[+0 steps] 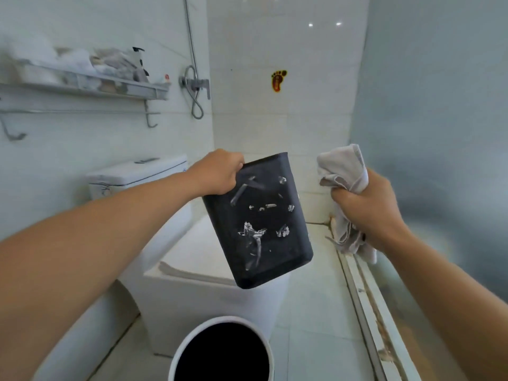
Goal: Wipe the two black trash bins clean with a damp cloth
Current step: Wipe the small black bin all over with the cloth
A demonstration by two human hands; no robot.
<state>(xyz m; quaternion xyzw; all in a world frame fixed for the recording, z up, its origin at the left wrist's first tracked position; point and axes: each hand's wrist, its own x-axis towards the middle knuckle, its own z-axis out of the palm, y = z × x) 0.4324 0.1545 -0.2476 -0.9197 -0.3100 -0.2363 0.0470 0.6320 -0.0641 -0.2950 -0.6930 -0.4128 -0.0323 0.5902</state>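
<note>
A black rectangular trash bin [258, 218] hangs in the air in front of me, tilted, one broad side facing me with whitish scraps stuck on it. My left hand [217, 173] grips its upper left edge. To the right of the bin, apart from it, my right hand [362, 204] grips a bunched pale grey cloth [343, 171], part of which hangs below the fist. On the floor at the bottom stands a round bin [222, 350] with a white rim and a dark inside.
A white toilet [189, 254] with closed lid and cistern stands under and behind the held bin. A wall shelf [82, 83] with clutter is upper left, shower fittings [195, 86] beside it. A frosted glass partition [439, 133] and its floor track [365, 306] run along the right.
</note>
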